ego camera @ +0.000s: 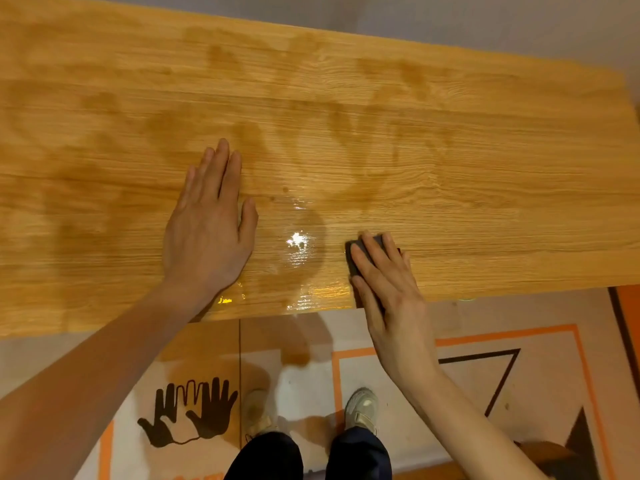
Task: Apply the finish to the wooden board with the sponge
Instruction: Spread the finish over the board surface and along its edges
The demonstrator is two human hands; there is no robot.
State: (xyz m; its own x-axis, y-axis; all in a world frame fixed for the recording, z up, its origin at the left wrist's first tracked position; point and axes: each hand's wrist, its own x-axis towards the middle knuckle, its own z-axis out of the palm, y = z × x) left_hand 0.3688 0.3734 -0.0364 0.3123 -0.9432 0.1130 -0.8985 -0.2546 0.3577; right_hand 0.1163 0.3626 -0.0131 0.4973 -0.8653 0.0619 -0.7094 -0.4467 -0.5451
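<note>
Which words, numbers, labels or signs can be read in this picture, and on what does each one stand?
No words or numbers can be read.
Floor covering: a black sign of two hands, without text.
Floor covering: a dark triangle outline in an orange frame, without text.
Bottom edge: orange marks, cut off, cannot be read.
Wooden board and sponge: no label visible.

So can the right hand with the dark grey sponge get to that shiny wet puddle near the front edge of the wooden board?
Probably yes. The right hand grips the dark grey sponge just beside the shiny wet puddle, bare wooden board between them; the left hand lies flat on its far side.
</note>
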